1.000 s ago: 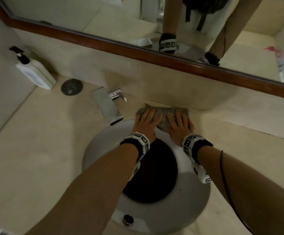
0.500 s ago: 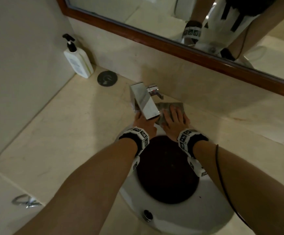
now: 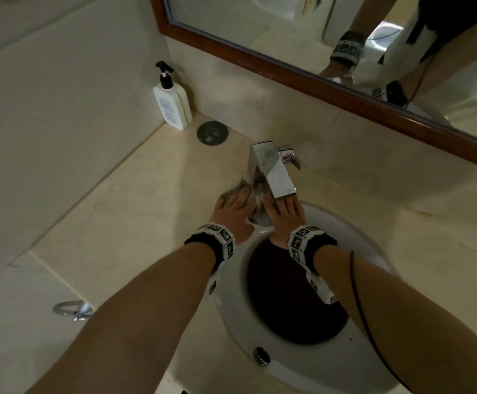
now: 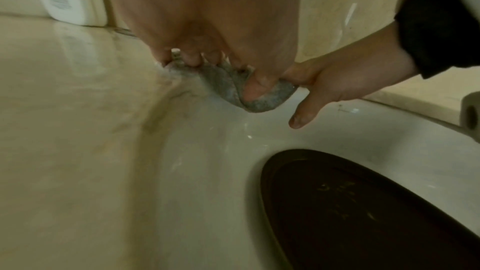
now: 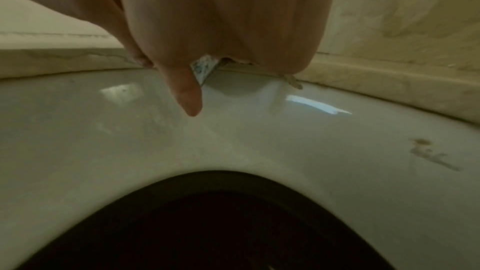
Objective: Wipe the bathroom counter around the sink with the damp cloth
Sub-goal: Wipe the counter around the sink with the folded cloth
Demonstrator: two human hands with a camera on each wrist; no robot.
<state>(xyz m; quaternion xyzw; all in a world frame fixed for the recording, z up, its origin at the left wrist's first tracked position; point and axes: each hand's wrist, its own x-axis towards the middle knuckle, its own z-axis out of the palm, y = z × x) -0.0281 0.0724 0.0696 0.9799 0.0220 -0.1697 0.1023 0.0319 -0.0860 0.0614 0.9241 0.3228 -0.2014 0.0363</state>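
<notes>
Cloth (image 3: 255, 199) was grey, bunched, sitting at the back edge of the sink (image 3: 374, 251) where the white rim met the desk (image 3: 135, 200), right under the tap (image 3: 273, 172). Part of it draped over the rim, per left wrist view.

Left hand (image 3: 233, 213) lay flat on the cloth's left side, fingers straight, pressing down, not curled round it. Right hand (image 3: 284, 216) pressed the right side the same way, fingers extended under the tap spout, thumb sticking out free over the basin. The 2 hands were side by side, nearly touching. Both wrists wore black bands with white marker blocks.

Sink basin had a dark round centre; overflow hole (image 3: 261, 356) on the near wall. Tap was a square chrome block with a lever at its right.

Further out: round dark disc (image 3: 212, 132) on the desk left of the tap, white pump bottle (image 3: 172, 105) in the back-left corner against the wall. Wood-framed mirror (image 3: 302, 38) above the backsplash. Chrome ring (image 3: 71, 308) at the left desk edge, blurred.
</notes>
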